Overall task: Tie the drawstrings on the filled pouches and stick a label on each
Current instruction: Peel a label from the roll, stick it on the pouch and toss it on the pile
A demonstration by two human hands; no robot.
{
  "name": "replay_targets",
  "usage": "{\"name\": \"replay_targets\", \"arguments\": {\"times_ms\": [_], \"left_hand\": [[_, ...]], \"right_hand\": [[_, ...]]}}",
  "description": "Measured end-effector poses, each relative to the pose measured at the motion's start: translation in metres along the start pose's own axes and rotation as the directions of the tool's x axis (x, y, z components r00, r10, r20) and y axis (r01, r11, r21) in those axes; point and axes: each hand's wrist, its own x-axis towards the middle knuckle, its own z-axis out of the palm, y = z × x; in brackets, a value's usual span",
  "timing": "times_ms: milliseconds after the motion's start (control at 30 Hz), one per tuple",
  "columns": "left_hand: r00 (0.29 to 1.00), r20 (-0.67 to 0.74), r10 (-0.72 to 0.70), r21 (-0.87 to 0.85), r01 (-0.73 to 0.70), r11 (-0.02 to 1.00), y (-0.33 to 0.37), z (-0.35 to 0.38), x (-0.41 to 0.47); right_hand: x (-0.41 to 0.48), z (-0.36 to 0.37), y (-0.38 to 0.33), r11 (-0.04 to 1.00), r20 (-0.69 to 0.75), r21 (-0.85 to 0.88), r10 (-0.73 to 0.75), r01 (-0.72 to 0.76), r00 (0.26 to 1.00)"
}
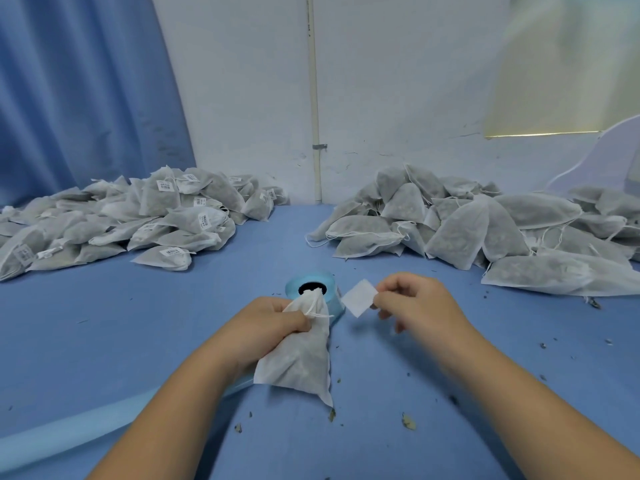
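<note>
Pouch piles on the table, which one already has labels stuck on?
The left pile, by the blue curtain: its pouches carry white barcode labels. The right pile shows none.

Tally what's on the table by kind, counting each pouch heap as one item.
pouch, gripped by left hand: 1
label, pinched by right hand: 1
blue label roll: 1
labelled pouch heap: 1
unlabelled pouch heap: 1
Total: 5
</note>
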Motion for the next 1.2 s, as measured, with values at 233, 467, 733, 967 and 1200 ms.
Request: {"name": "replay_targets", "arguments": {"times_ms": [233,467,733,967,1200], "left_hand": [[0.982,-0.098,0.162,-0.053,-0.168,0.984,0.017,0.014,-0.015],[0.967,0.075,0.244,-0.003,-0.244,0.97,0.023,0.035,-0.028],[0.958,0.222,0.184,-0.194,-0.141,0.971,0.02,0.039,-0.026],[0.96,0.27,0.075,-0.332,0.019,0.943,0.02,0.037,-0.026],[0.932,0.361,0.025,-0.389,0.126,0.913,0.023,0.032,-0.029]], "right_hand": [[-0.04,-0.004,-0.033,0.794,0.658,0.58,-0.325,-0.181,0.679],[-0.034,0.007,-0.028,0.663,0.375,0.74,-0.263,-0.116,0.889],[-0.028,0.004,-0.019,0.646,0.182,0.763,-0.196,-0.012,0.964],[-0.033,0.008,-0.015,0.852,0.045,0.502,-0.196,0.147,0.98],[-0.036,0.009,-0.008,0.898,0.001,0.085,-0.433,0.431,0.901]]}}
